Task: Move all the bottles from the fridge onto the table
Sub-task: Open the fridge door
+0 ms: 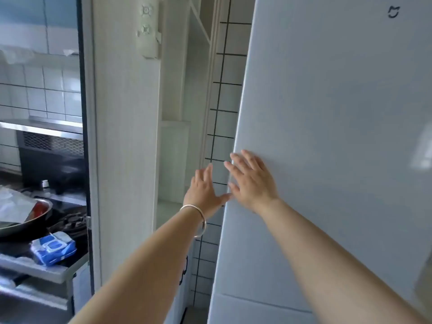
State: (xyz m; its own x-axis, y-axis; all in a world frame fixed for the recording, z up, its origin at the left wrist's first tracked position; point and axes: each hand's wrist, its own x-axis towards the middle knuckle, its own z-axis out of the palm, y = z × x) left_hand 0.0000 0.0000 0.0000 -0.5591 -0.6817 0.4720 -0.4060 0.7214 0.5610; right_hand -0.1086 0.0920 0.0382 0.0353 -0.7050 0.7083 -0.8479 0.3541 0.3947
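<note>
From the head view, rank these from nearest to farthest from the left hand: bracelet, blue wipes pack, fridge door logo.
1. Bracelet, on the left hand's own wrist.
2. Blue wipes pack, low left on the counter.
3. Fridge door logo, top right.

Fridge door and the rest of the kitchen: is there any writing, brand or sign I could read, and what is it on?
No readable words or numbers anywhere.
Fridge door: a small dark logo mark near the top, a symbol, not letters.
Blue-and-white packet on the counter: its printing is too blurred to read.
</note>
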